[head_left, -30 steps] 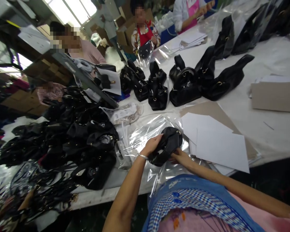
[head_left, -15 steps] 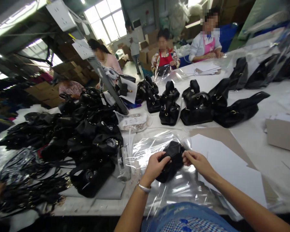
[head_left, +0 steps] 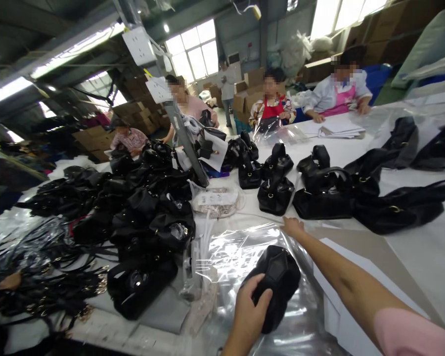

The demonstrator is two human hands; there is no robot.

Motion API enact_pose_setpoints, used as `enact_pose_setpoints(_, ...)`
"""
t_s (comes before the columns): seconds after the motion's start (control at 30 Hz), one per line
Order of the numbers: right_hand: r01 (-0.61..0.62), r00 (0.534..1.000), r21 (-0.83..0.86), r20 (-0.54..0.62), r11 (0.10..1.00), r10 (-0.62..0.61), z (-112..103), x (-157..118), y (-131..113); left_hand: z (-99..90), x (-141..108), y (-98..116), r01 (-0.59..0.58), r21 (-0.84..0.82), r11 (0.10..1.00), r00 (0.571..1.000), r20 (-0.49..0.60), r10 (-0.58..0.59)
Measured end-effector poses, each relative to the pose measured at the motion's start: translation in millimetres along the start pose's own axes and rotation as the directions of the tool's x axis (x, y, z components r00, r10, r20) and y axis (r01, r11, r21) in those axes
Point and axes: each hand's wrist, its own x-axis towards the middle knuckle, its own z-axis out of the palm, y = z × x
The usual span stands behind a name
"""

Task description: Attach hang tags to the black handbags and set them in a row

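A small black leather bag (head_left: 278, 277) is in my left hand (head_left: 250, 309), tilted, with the thumb and fingers gripping its near side. Beneath it lie clear plastic sheets or bags (head_left: 230, 252), shiny with reflections. My right hand (head_left: 293, 227) is stretched forward to the far edge of the plastic, close to the base of a standing black handbag (head_left: 275, 195). Its fingers look drawn together, but whatever they may hold is too small to make out. A thin pale cord (head_left: 257, 216) runs on the table towards those fingertips.
Black bags (head_left: 141, 202) are heaped at left, beside a pile of straps (head_left: 52, 282) and a co-worker's hand (head_left: 11, 282). A metal post (head_left: 185, 141) rises behind a clear packet (head_left: 217, 200). White sheets (head_left: 341, 316) lie at right. Several people work across the table.
My right hand has left the small black bag and reached forward to the table. My left hand keeps the bag and has brought it nearer. The view has tilted upward.
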Motion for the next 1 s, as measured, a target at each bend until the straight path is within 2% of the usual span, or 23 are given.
enact_pose_setpoints(0.13, 0.087, 0.996, -0.082, -0.019, 0.993, -0.089, -6.9, -4.5, 3.2, -8.6, 0.0, -7.0, 0.033, -0.136, 0.99, 0.999, -0.001, -0.033)
enact_pose_setpoints(0.2, 0.127, 0.99, -0.082, -0.051, 0.988, -0.131, -18.7, -18.6, 5.5, -14.0, 3.5, -4.1, 0.02, -0.149, 0.989, 0.998, -0.062, -0.03)
enact_pose_setpoints(0.27, 0.198, 0.973, -0.063, -0.107, 0.978, -0.204, -35.7, -42.9, 8.3, -19.9, 7.8, 4.8, -0.059, -0.034, 0.998, 0.984, -0.171, 0.052)
enact_pose_setpoints(0.3, 0.266, 0.95, -0.054, -0.152, 0.963, -0.271, -45.7, -58.8, 9.5, -22.5, 9.8, 11.7, -0.128, 0.068, 0.989, 0.966, -0.218, 0.14)
enact_pose_setpoints(0.33, 0.364, 0.904, -0.052, -0.219, 0.93, -0.367, -56.1, -76.6, 10.1, -24.7, 11.5, 20.0, -0.213, 0.183, 0.96, 0.936, -0.242, 0.254)
enact_pose_setpoints(0.37, 0.475, 0.833, -0.065, -0.29, 0.878, -0.472, -66.5, -95.7, 9.9, -26.2, 12.9, 29.5, -0.306, 0.294, 0.906, 0.896, -0.234, 0.378)
enact_pose_setpoints(0.43, 0.635, 0.676, -0.113, -0.396, 0.764, -0.621, -85.1, -134.5, 6.5, -26.7, 14.4, 50.2, -0.462, 0.458, 0.76, 0.81, -0.131, 0.571)
enact_pose_setpoints(0.47, 0.686, 0.62, -0.12, -0.419, 0.718, -0.663, -92.4, -152.5, 3.3, -25.7, 14.6, 60.0, -0.51, 0.5, 0.699, 0.786, -0.058, 0.615)
enact_pose_setpoints(0.5, 0.72, 0.586, -0.109, -0.434, 0.685, -0.685, -98.1, -168.8, -0.7, -24.0, 14.5, 68.5, -0.538, 0.518, 0.665, 0.783, 0.014, 0.622)
enact_pose_setpoints(0.53, 0.74, 0.572, -0.083, -0.446, 0.668, -0.689, -102.1, -182.9, -5.1, -22.0, 14.2, 75.1, -0.546, 0.511, 0.664, 0.8, 0.083, 0.594)
enact_pose_setpoints(0.6, 0.745, 0.589, -0.012, -0.456, 0.667, -0.667, -105.2, -205.2, -13.7, -18.8, 12.6, 81.8, -0.505, 0.433, 0.747, 0.862, 0.214, 0.459)
enact_pose_setpoints(0.67, 0.709, 0.641, 0.055, -0.467, 0.703, -0.609, -102.0, -221.7, -19.2, -20.2, 10.0, 80.7, -0.414, 0.326, 0.85, 0.894, 0.321, 0.312)
enact_pose_setpoints(0.7, 0.678, 0.67, 0.087, -0.481, 0.73, -0.566, -98.3, -229.1, -19.9, -23.9, 8.2, 78.2, -0.364, 0.293, 0.884, 0.904, 0.34, 0.26)
enact_pose_setpoints(0.73, 0.637, 0.701, 0.125, -0.504, 0.761, -0.504, -93.1, -236.4, -19.1, -29.9, 6.2, 75.2, -0.319, 0.278, 0.906, 0.919, 0.325, 0.224)
enact_pose_setpoints(0.8, 0.528, 0.764, 0.232, -0.55, 0.817, -0.337, -78.5, -251.6, -12.9, -49.0, 1.4, 68.9, -0.244, 0.302, 0.922, 0.959, 0.216, 0.183)
enact_pose_setpoints(0.87, 0.443, 0.826, 0.362, -0.519, 0.82, -0.218, -59.4, -267.2, -2.2, -74.4, -3.7, 64.0, -0.175, 0.376, 0.91, 0.984, 0.103, 0.146)
enact_pose_setpoints(0.93, 0.408, 0.881, 0.46, -0.424, 0.789, -0.209, -38.6, -281.4, 9.3, -99.0, -8.1, 61.2, -0.124, 0.502, 0.856, 0.992, 0.072, 0.102)
enact_pose_setpoints(1.0, 0.393, 0.911, 0.51, -0.329, 0.765, -0.249, -19.8, -292.0, 17.7, -114.8, -10.1, 60.4, -0.107, 0.612, 0.784, 0.993, 0.105, 0.054)
